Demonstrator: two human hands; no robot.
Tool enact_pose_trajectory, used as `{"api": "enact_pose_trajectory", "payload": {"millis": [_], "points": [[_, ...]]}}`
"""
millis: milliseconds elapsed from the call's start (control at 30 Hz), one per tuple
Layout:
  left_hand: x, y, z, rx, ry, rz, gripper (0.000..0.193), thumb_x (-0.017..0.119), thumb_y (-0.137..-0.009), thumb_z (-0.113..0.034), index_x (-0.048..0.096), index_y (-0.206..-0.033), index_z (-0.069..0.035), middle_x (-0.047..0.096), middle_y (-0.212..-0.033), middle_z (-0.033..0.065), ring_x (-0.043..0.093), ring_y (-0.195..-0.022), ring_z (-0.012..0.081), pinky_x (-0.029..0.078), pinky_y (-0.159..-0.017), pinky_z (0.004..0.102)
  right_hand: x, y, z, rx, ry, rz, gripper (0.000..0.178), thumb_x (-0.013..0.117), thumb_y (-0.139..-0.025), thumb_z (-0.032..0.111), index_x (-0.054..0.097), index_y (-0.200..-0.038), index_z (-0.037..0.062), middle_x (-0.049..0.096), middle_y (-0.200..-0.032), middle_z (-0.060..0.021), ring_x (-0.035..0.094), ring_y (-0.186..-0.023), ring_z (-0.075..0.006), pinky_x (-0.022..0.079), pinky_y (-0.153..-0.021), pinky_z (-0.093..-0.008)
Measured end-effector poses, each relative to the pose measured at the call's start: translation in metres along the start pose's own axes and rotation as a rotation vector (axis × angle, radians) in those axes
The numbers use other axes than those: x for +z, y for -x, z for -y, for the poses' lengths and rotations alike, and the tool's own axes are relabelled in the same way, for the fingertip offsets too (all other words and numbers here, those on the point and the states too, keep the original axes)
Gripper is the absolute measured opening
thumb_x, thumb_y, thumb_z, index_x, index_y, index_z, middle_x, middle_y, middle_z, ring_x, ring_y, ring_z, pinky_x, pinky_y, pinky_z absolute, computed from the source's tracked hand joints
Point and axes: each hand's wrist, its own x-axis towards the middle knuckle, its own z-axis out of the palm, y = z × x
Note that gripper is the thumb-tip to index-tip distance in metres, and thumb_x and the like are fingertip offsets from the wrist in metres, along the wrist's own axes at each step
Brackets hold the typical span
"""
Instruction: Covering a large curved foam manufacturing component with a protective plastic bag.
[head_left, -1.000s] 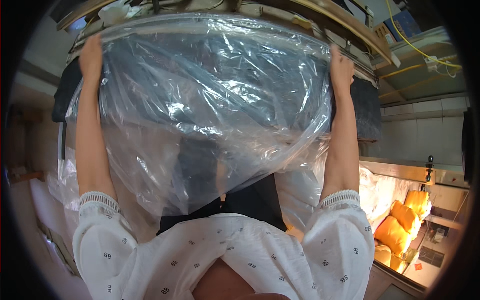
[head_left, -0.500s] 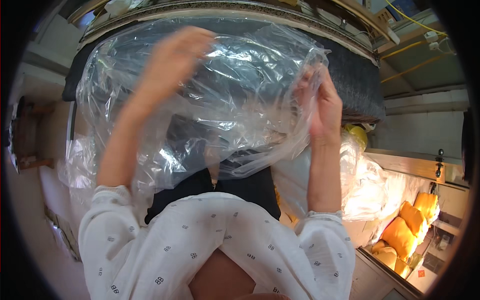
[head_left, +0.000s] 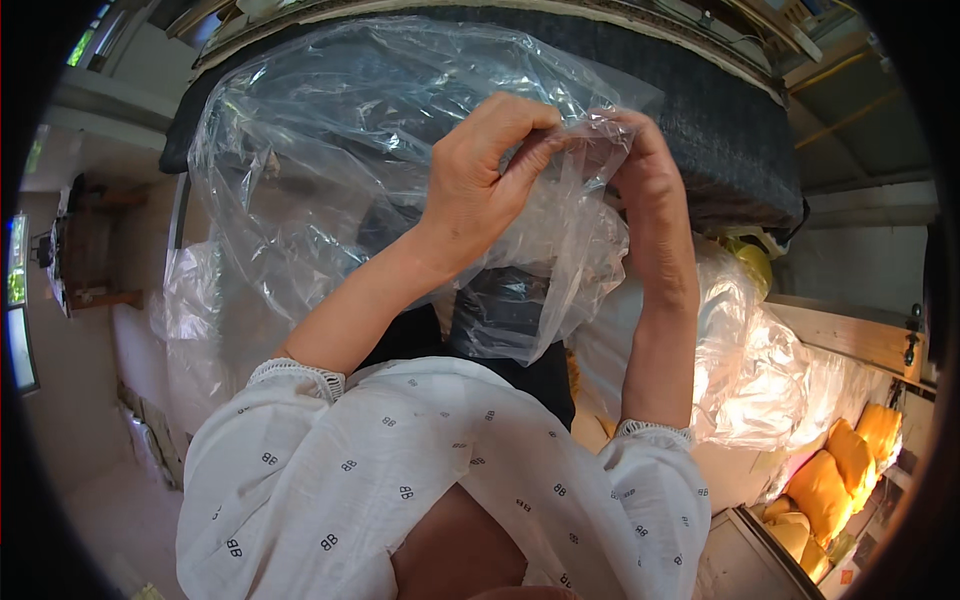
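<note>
A large sheet of clear, crinkled plastic film (head_left: 330,130), perhaps a bag, spreads over the dark-covered surface in front of me and hangs down over my lap. My left hand (head_left: 490,165) pinches the film near its right edge, thumb and fingers pressed together. Close beside it, my right hand (head_left: 640,165) grips the same gathered edge, its fingers curled and partly behind the film. The two hands nearly meet. Through the film, the dark cloth and my dark trousers show.
A black cloth (head_left: 730,130) covers the work surface. More clear plastic (head_left: 750,350) lies in a heap at the right, beside a wooden board (head_left: 850,335). Orange-yellow bundles (head_left: 825,490) sit lower right. A yellow-green object (head_left: 752,265) is by the cloth's right end.
My left hand has moved right and slightly down, from above the film's left part to the edge by my right hand. The film's left part is drawn over less tautly.
</note>
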Motion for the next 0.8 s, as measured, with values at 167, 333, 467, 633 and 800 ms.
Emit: {"api": "enact_pose_trajectory", "payload": {"millis": [167,333,467,633,800], "points": [[-0.004,0.001,-0.006,0.080,-0.075,-0.008,0.014,0.065,-0.076,-0.001,0.059,-0.088,-0.003,0.057,-0.078,0.0080,0.056,-0.067,0.0211,0.045,-0.059,0.0278,0.007,-0.014,0.009,-0.057,0.146,-0.155,0.009,0.057,-0.088,0.008,0.061,-0.092,0.0018,0.061,-0.088,-0.0007,0.056,-0.080,-0.0072,0.043,-0.072,-0.0191],[-0.011,0.003,-0.009,0.114,-0.121,-0.018,0.014,0.065,-0.076,-0.001,0.059,-0.087,-0.003,0.057,-0.077,0.0071,0.056,-0.066,0.0201,0.045,-0.058,0.0269,0.006,-0.014,0.014,-0.097,0.151,-0.140,0.014,0.058,-0.086,0.004,0.057,-0.099,0.0016,0.060,-0.088,-0.0018,0.057,-0.083,-0.0082,0.045,-0.075,-0.0209],[-0.014,0.004,-0.010,0.108,-0.109,-0.021,0.013,0.066,-0.076,-0.001,0.059,-0.087,-0.003,0.057,-0.077,0.0067,0.056,-0.065,0.0192,0.045,-0.057,0.0265,0.005,-0.017,0.015,-0.328,0.302,-0.119,0.026,0.058,-0.083,-0.003,0.052,-0.108,0.0028,0.059,-0.087,-0.0021,0.057,-0.083,-0.0089,0.046,-0.076,-0.0227],[-0.020,0.002,-0.012,0.129,-0.091,-0.030,0.013,0.065,-0.076,-0.001,0.059,-0.087,-0.003,0.057,-0.076,0.0068,0.056,-0.065,0.0193,0.044,-0.056,0.0263,0.006,-0.026,0.033,-0.412,0.693,0.014,0.024,0.059,-0.078,-0.007,0.057,-0.099,0.0050,0.057,-0.083,-0.0046,0.056,-0.079,-0.0126,0.045,-0.073,-0.0236],[-0.026,0.002,-0.014,0.112,-0.055,-0.014,0.010,0.063,-0.080,-0.004,0.056,-0.088,-0.002,0.055,-0.075,0.0047,0.055,-0.064,0.0163,0.044,-0.056,0.0260,0.010,-0.037,0.043,-0.544,1.124,0.094,0.019,0.061,-0.075,-0.005,0.061,-0.091,0.0055,0.056,-0.080,-0.0070,0.055,-0.077,-0.0171,0.044,-0.069,-0.0245]]}}
